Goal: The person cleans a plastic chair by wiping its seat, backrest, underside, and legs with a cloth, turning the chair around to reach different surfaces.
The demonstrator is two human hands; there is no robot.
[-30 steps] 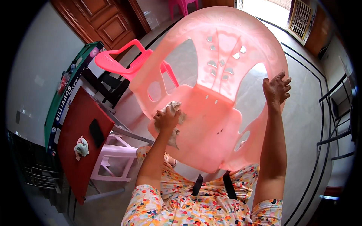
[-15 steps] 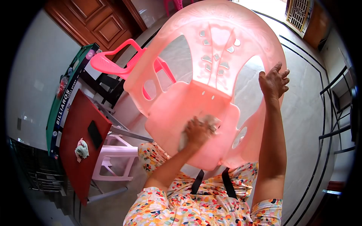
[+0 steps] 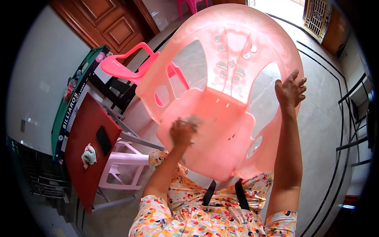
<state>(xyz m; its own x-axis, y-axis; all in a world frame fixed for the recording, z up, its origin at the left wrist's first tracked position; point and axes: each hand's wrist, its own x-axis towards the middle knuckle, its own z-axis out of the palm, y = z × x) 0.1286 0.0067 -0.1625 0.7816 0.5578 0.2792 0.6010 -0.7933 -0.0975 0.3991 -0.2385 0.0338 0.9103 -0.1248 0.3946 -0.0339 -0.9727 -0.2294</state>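
A light pink plastic armchair (image 3: 209,148) stands tilted in front of me, with its seat towards me and its cut-out backrest at the far side. My left hand (image 3: 181,132) is closed on a pale cloth (image 3: 193,121), which lies against the left part of the seat; hand and cloth are somewhat blurred. At the right, my right hand (image 3: 290,91) grips the chair's outer frame, its fingers bent over the edge. Small dark marks show on the seat's right half.
On the left, a red table (image 3: 81,132) carries a dark phone (image 3: 104,140) and a crumpled cloth (image 3: 89,155). A lilac stool (image 3: 124,158) stands beside it. Behind are a bright pink chair (image 3: 128,69) and a billiards box (image 3: 71,106). Black metal rails (image 3: 353,140) are at the right.
My left hand has swept the cloth leftwards across the seat, uncovering dark marks on its right half. My right hand keeps its place on the chair frame. The whole view has shifted slightly.
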